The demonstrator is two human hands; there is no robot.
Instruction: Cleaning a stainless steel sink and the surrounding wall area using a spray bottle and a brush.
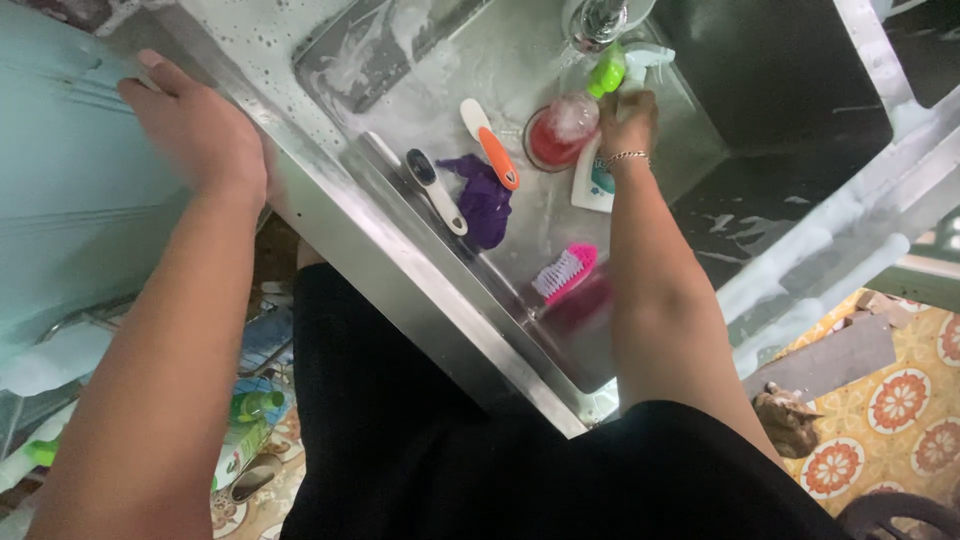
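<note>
My right hand (628,120) reaches into the steel sink (420,270) and grips the white spray bottle (592,180) by its neck, just below its green nozzle (607,72). A bracelet circles that wrist. My left hand (195,125) rests flat on the sink's front rim, holding nothing. A red round container (560,135) with suds lies beside the bottle, under the tap (598,20). Also in the basin lie a pink brush (565,272), a purple cloth (485,200), an orange-and-white scrubber (492,145) and a grey-handled tool (432,185).
A dark second basin (770,80) adjoins on the right, with soapy foam on its rim. Bottles, one with a green cap (255,405), stand on the floor under the sink. Patterned floor tiles (900,400) show at the lower right, with a small brown animal (785,420).
</note>
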